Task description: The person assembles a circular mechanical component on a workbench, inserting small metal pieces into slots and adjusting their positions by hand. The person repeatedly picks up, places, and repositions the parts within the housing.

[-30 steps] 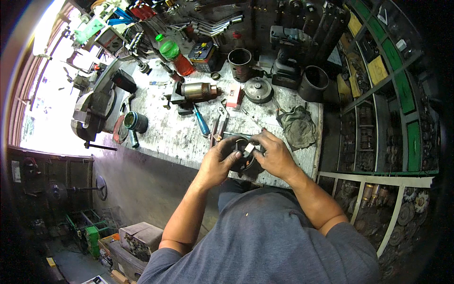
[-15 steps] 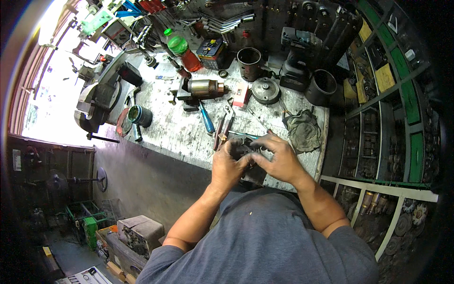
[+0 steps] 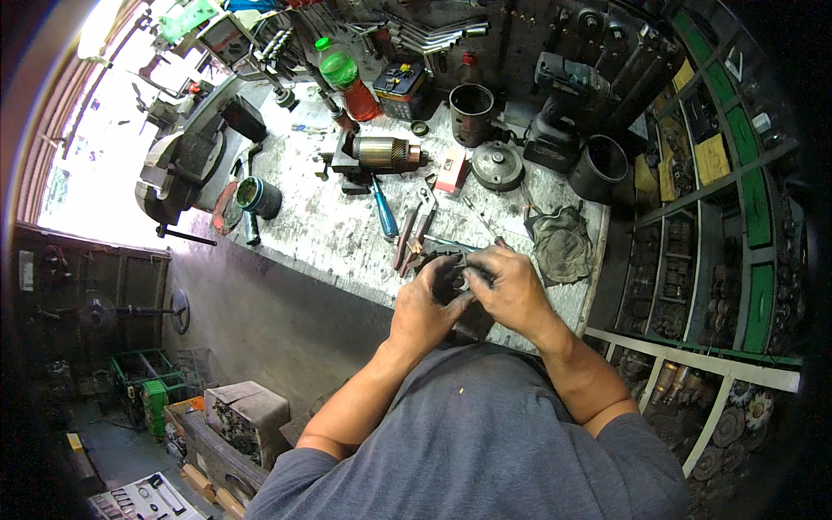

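Observation:
Both hands meet at the near edge of a worn grey workbench (image 3: 329,234). My left hand (image 3: 422,308) and my right hand (image 3: 511,290) together clasp a dark round metal part (image 3: 452,276), mostly hidden by the fingers. Just beyond the hands lie red-handled pliers (image 3: 414,230) and a blue-handled screwdriver (image 3: 384,214). A crumpled grey-green rag (image 3: 559,243) lies to the right of my right hand.
Further back stand a motor armature (image 3: 381,153) on a block, a round metal cover (image 3: 497,165), two dark cylindrical housings (image 3: 472,113) (image 3: 600,169), a green-and-red bottle (image 3: 347,80) and a bench vise (image 3: 178,169) at the left. Shelves of parts (image 3: 728,260) rise on the right.
The view has shifted a little, so the bench and hands sit slightly lower and rightward in the picture. Both hands stay closed around the dark part, fingers working over it.

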`<state>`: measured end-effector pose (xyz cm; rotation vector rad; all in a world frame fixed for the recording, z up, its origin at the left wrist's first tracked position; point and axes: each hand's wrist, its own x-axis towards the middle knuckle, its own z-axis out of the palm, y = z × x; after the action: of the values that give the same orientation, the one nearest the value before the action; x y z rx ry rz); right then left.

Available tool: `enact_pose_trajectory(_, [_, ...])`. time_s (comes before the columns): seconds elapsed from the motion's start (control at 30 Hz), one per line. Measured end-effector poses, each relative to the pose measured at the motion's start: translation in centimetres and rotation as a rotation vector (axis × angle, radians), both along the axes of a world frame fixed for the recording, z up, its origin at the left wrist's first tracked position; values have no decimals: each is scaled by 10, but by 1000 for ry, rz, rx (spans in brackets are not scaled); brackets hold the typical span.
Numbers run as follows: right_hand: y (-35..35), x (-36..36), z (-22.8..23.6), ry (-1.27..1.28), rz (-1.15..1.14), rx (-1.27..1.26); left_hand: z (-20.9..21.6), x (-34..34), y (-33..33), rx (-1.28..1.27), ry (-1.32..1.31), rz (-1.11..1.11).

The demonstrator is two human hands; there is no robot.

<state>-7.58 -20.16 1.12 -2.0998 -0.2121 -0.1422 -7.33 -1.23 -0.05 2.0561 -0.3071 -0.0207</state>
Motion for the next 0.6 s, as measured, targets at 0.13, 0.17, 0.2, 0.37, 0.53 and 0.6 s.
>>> enact_pose_trajectory(0.13, [-8,10,2,-87,17,-55,3,-4,14,-109,-55,89])
enact_pose_trajectory(0.17, [-9,12,1,-88,37,-64,2,-3,21,-63,-99,127])
enact_pose_trajectory(0.2, [-9,12,1,-80,57,-73,1,-2,27,-49,-133,168])
enact_pose_trajectory(0.37, [-4,14,-6,-172,35,-130,-8,5,40,-107,-238,262])
enact_pose_trajectory(0.53, [2,18,-13,-233,28,-170,-13,15,40,-41,-385,222])
enact_pose_trajectory(0.6, [3,17,-14,-212,31,-148,-14,15,40,-41,-354,208])
